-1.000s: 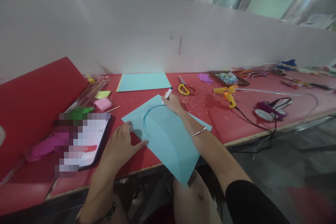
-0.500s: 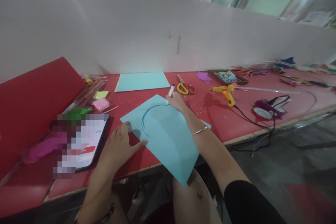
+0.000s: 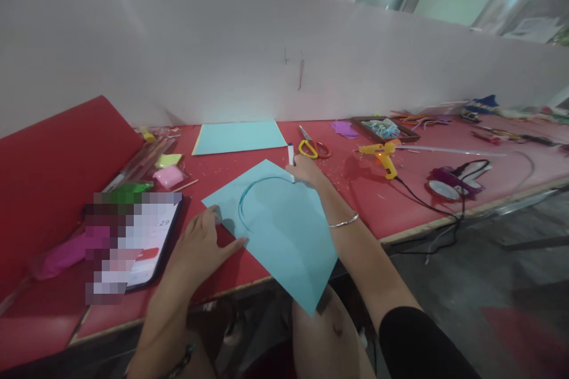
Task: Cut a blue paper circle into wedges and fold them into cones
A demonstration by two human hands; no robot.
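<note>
Right hand (image 3: 310, 173): just above the middle of the frame, closed round a white marker (image 3: 290, 152), cap end up, tip down on the paper.
Left hand (image 3: 199, 247): lower left of centre, flat and spread wide, gripping nothing, fingertips pressed on the left corner of the sheet, thumb out along its edge.
Blue sheet (image 3: 287, 237): centre of the frame on the red table (image 3: 400, 204), turned like a diamond, lower corner hanging past the table's near edge over a knee.
Done so far: a dark teal arc (image 3: 243, 200) drawn from near the left hand, up and over to the marker tip.
Left undone: curve open on its right and lower sides; the wide lower half of the sheet bare.
Look of the sheet: light blue, smooth, thin; lying flat, no folds or cuts visible, though blur makes fine creases hard to rule out.
Bracelet (image 3: 343, 222): thin silver band on the right wrist.
Nearby: second blue sheet (image 3: 239, 136) above; yellow-handled scissors (image 3: 310, 148) just right of the marker; yellow glue gun (image 3: 382, 154) further right; tablet (image 3: 146, 249) at left.
</note>
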